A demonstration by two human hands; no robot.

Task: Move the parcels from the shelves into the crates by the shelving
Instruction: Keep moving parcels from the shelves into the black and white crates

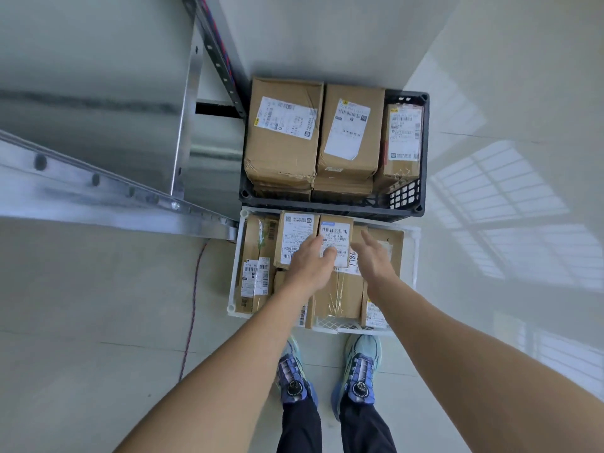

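A white crate on the floor in front of my feet holds several brown cardboard parcels. A small labelled parcel lies on top near the crate's far edge. My left hand rests on its left side, thumb over the label. My right hand hovers just right of it, fingers spread, touching nothing that I can make out. Beyond the white crate stands a black crate packed with three large labelled parcels.
Metal shelving with a perforated upright rises at the left, right beside both crates. A red cord runs down the floor left of the white crate. My two shoes stand just before the white crate. Glossy floor spreads to the right.
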